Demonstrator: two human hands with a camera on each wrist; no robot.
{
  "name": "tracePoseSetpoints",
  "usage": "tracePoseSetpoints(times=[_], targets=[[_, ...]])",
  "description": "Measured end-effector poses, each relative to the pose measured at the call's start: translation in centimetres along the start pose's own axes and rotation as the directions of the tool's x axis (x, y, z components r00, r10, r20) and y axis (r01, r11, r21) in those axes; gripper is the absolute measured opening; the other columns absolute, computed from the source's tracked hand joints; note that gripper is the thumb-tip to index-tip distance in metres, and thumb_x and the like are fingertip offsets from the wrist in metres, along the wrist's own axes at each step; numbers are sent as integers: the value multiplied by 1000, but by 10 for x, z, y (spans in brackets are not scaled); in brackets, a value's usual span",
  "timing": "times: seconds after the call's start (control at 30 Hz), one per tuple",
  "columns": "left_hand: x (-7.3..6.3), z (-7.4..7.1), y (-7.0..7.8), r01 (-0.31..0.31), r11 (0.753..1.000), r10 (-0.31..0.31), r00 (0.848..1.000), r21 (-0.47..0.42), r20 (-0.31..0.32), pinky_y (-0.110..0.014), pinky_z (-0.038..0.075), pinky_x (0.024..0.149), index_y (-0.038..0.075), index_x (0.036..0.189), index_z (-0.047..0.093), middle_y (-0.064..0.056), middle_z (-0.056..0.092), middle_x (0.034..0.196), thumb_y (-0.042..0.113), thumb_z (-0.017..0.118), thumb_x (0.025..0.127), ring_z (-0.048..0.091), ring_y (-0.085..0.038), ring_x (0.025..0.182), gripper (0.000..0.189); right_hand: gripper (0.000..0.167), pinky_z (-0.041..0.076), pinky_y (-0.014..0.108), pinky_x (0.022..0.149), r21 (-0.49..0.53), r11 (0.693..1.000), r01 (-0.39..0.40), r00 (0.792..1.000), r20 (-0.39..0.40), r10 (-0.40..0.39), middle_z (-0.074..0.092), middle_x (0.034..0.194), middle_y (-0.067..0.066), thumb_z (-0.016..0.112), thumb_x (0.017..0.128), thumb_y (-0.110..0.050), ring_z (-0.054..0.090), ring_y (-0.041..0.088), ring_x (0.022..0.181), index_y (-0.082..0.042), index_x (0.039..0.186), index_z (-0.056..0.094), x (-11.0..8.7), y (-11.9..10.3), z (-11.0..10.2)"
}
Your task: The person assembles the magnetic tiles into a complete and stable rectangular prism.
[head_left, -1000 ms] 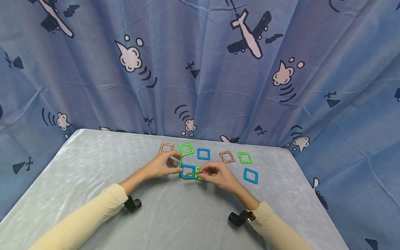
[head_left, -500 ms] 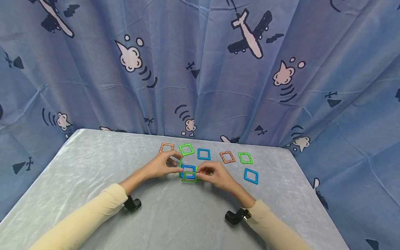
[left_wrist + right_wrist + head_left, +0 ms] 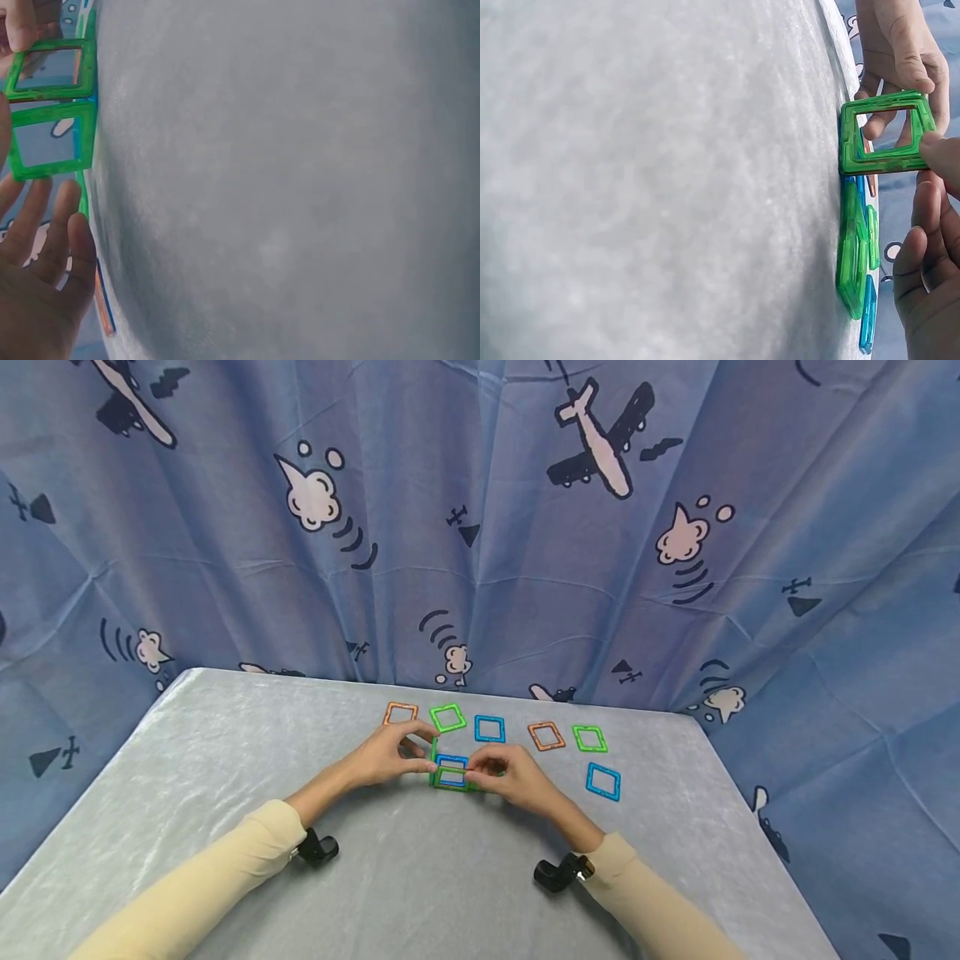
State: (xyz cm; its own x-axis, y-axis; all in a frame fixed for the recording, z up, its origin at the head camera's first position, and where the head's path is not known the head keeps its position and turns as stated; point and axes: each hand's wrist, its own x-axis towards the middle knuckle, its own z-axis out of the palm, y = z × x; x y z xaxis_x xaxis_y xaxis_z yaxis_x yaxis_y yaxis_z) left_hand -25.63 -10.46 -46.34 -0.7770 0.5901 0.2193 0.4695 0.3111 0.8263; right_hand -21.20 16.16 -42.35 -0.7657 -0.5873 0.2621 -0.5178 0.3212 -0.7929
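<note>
My left hand [image 3: 386, 756] holds an upright green square magnetic tile [image 3: 433, 750] between thumb and fingers. This tile stands along the left side of a flat blue square tile [image 3: 452, 758]. My right hand [image 3: 517, 777] pinches a second green tile [image 3: 847, 139] by its upper right part. That tile is raised at the near side of the blue one, its lower edge at or close to the table. Another green tile [image 3: 853, 255] lies right of the blue one, mostly hidden under my right hand in the head view.
Loose square tiles lie farther back: orange [image 3: 401, 706], green [image 3: 447, 718], blue [image 3: 490, 728], a second orange [image 3: 546, 736] and another green [image 3: 589, 738]. A blue tile [image 3: 603, 782] lies to the right. A patterned curtain [image 3: 480, 527] hangs behind the table [image 3: 375, 877].
My right hand has moved slightly left, bringing its green tile from a slant over the blue tile to a raised position at its near edge. The left hand has stayed in place.
</note>
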Motion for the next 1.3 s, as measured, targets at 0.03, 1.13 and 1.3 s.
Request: tracePoseSetpoints(times=[0.03, 1.13, 1.3], targets=[[0, 0, 0, -2, 1000, 2, 1000, -3, 1, -34, 57, 81, 0, 134, 60, -15, 64, 127, 21, 83, 89, 69, -24, 100, 55, 4, 48, 28, 61, 0, 1000, -1, 1000, 3, 1, 65, 81, 16, 72, 90, 9, 58, 25, 71, 7, 93, 71, 0, -4, -1], [-1, -1, 2, 34, 998, -33, 999, -51, 24, -31, 57, 81, -1, 135, 60, -18, 62, 132, 18, 82, 90, 70, -19, 99, 54, 19, 51, 33, 65, 0, 999, -35, 999, 7, 35, 66, 86, 15, 77, 87, 5, 61, 26, 77, 9, 104, 70, -6, 0, -13], [-1, -1, 3, 37, 998, -36, 999, -41, 24, -31, 57, 81, 0, 135, 61, -17, 62, 132, 18, 82, 90, 69, -18, 99, 54, 20, 51, 34, 63, -26, 998, -55, 998, -29, 54, 67, 89, 12, 78, 89, 1, 61, 28, 76, 6, 107, 71, -20, 28, -31]])
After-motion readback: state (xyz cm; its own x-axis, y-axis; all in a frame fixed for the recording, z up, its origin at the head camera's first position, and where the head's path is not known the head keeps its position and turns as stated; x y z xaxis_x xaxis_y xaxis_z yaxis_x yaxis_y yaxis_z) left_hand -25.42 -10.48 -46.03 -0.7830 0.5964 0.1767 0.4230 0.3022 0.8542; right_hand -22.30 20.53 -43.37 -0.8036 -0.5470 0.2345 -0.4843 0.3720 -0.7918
